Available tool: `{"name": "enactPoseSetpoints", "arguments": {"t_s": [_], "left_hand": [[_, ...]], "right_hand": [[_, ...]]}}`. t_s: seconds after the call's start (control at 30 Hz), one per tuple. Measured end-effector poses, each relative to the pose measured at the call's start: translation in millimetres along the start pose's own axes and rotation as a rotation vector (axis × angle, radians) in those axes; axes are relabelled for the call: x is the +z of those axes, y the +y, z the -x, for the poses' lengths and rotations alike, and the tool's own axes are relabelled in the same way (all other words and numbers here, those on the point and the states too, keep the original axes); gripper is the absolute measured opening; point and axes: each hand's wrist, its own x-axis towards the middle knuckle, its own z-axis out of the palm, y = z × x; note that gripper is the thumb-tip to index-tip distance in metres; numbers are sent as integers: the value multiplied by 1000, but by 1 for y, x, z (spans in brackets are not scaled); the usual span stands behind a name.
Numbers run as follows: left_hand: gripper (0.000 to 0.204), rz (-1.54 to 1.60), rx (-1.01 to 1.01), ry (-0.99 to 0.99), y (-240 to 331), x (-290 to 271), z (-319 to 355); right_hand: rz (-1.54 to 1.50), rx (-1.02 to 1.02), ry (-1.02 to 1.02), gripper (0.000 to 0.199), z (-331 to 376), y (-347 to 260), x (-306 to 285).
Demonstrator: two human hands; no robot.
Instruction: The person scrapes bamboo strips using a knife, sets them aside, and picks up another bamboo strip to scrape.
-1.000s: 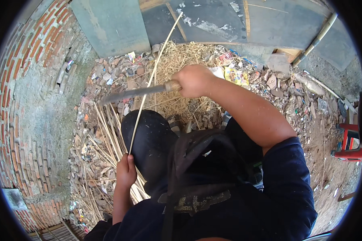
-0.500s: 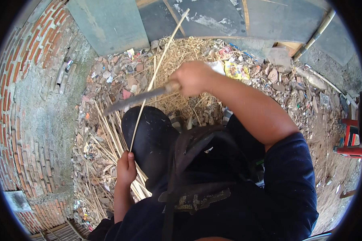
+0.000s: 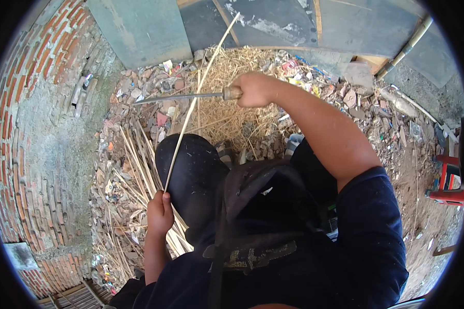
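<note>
Gripping a knife (image 3: 209, 95) crosswise, the right hand (image 3: 257, 89) sits beyond the knees (image 3: 188, 149).

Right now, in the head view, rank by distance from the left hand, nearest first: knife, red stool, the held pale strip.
1. Pale strip: in the left hand itself, running up and away.
2. Knife: ahead, across the strip, in the right hand.
3. Red stool: far right edge.

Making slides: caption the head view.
Left hand holds a pale strip; right hand, a long knife crossing it in view.
</note>
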Motion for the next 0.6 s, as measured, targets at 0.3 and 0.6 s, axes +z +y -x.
{"name": "enactPoseSetpoints", "arguments": {"t_s": [0.3,0.6], "left_hand": [[45,14,11,31,-3,0,6],[44,-93,47,-62,4,-26,-5]], "right_hand": [[95,-13,26,19,10,-36,1],[144,132,64,21,20,-14,-14]]}}
